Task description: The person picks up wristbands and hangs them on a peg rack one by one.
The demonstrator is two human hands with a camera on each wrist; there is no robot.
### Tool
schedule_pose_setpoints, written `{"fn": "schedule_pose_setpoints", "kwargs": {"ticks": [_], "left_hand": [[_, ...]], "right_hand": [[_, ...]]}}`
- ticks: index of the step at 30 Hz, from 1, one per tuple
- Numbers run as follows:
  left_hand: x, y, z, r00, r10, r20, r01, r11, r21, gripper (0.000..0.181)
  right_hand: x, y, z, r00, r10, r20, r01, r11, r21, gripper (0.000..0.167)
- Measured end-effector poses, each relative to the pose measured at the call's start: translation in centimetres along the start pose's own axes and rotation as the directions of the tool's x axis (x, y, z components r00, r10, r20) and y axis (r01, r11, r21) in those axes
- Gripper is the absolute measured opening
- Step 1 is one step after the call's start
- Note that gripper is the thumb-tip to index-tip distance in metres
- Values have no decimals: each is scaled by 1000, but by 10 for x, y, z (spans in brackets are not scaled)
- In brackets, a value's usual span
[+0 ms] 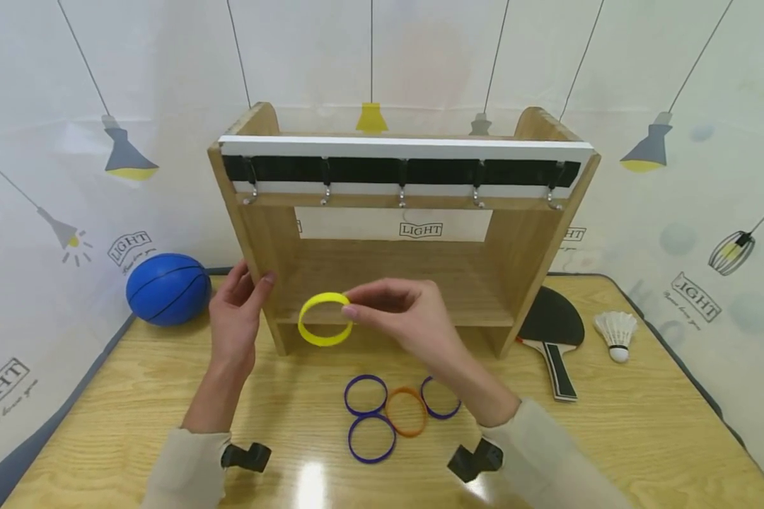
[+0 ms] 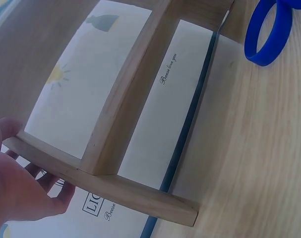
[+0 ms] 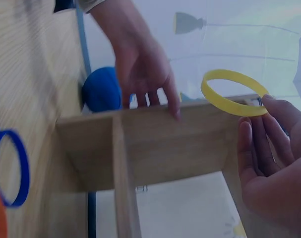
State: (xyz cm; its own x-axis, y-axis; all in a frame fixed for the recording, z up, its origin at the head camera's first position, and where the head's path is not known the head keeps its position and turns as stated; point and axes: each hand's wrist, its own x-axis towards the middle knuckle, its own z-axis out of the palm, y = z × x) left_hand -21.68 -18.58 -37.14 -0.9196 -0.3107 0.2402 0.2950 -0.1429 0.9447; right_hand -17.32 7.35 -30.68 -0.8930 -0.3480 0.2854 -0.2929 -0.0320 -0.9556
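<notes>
The right hand pinches a yellow ring between thumb and fingers, in front of the wooden shelf. Also in the right wrist view, the yellow ring is held at one edge by the right hand. The left hand grips the front edge of the shelf's left side panel; in the left wrist view the left hand has its thumb on one side of that panel and its fingers on the other. A row of metal hooks runs along the shelf's top front, above the ring.
On the table before the shelf lie an orange ring and several dark blue rings. A blue basketball sits left of the shelf. To the right are a black paddle and a white shuttlecock.
</notes>
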Motion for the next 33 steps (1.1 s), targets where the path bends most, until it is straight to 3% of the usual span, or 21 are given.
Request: {"fn": "schedule_pose_setpoints", "kwargs": {"ticks": [4,11,17,22,33], "left_hand": [[0,-1,0,1000,2,0,-2,1000,-5,48],[-1,-1,-1,1000,23,-7,-22,1000,20,48],[0,-2,0,999,49,-2,-49,999,-20,44],[1,-2,1,998,64,4,-64,998,-14,44],[0,-1,0,1000,27,4,-27,999,26,46]], "right_hand": [[19,-12,19,1000,-14,13,12,995,95,24],[48,-26,45,1000,1,-7,0,984,179,29],[66,-35,60,999,6,-42,7,955,297,28],[75,-41,71,997,10,-80,19,934,357,27],[81,-43,80,992,-4,-128,59,903,426,24]]}}
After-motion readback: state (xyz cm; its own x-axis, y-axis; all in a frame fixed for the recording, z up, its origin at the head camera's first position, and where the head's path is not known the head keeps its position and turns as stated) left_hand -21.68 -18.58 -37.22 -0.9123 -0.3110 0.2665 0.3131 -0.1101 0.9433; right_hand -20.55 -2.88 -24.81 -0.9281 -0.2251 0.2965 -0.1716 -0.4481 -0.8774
